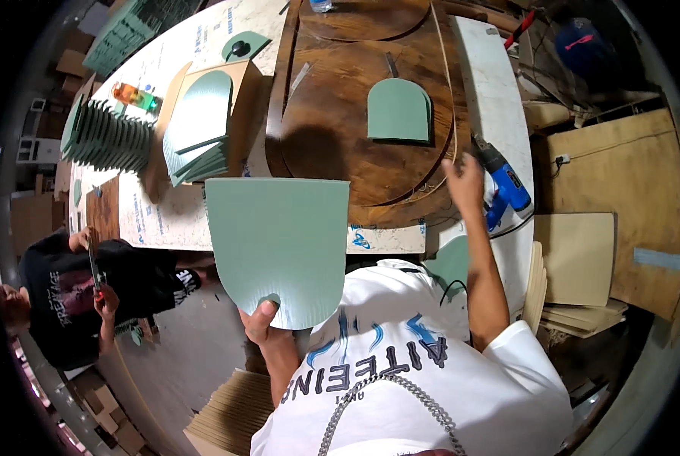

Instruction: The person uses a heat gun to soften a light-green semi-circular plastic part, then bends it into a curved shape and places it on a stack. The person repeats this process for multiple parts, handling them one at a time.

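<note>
Blue-lettered white table (184,224) — left hand (261,327) holds green panel (279,243).

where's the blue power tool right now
The blue power tool lies right of centre in the head view, on the white table, beside the right hand and brown board.

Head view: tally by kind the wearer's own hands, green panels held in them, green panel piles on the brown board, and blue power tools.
Hands: 2 (left hand, right hand)
Held green panel: 1
Green panel pile on the brown board: 1
Blue power tool: 1
Total: 5
</note>
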Demonstrator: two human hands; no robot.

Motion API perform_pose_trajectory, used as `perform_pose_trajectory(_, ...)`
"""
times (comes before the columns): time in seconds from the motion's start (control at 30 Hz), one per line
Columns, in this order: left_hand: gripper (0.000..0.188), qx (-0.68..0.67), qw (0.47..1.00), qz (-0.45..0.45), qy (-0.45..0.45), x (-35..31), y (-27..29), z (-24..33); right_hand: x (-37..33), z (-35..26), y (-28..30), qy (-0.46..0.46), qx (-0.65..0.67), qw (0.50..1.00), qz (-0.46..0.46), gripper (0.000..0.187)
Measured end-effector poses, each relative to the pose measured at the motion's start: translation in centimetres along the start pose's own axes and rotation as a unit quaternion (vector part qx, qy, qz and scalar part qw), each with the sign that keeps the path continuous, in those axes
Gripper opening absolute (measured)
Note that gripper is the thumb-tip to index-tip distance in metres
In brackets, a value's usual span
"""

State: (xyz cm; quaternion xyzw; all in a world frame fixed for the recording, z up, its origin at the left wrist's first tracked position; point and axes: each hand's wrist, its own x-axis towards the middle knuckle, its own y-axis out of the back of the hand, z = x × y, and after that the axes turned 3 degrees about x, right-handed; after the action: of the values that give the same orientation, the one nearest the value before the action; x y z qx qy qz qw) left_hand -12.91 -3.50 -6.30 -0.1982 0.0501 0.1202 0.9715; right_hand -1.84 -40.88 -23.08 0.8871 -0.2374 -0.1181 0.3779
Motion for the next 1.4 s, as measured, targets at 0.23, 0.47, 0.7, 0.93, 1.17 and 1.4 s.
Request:
perform_pose_trajectory(0.23,0.056,-0.047,0.996,-0.035,-0.061,0.0,0.3,0.1,-6.0,-8.5,-9.0,0.343,-0.06,0.925,-0.152,0.063)
perform_pose_trajectory(0.47,0.061,-0.043,0.998,0.036,-0.042,-0.5,-0.3,0.9,-5.1,-14.0,-21.7,0.463,-0.112,0.862,-0.175,0.05)
perform_pose_trajectory(0.7,0.058,-0.052,0.993,0.056,-0.095,-1.1,2.1,1.4,-2.7,-19.0,-27.7,0.411,-0.094,0.882,-0.213,0.041)
perform_pose_trajectory(0.93,0.062,-0.04,0.99,0.108,-0.079,-1.3,3.9,1.9,-2.5,-17.1,-27.4,0.448,-0.066,0.871,-0.192,0.038)
perform_pose_trajectory(1.17,0.063,-0.056,0.988,0.116,-0.084,-1.0,4.7,1.4,3.0,-21.1,-28.4,0.239,-0.162,0.941,-0.177,0.066)
perform_pose_trajectory(1.4,0.065,-0.058,0.976,0.181,-0.106,-1.2,4.9,2.2,11.8,-24.5,-30.7,0.029,-0.178,0.977,-0.111,0.101)
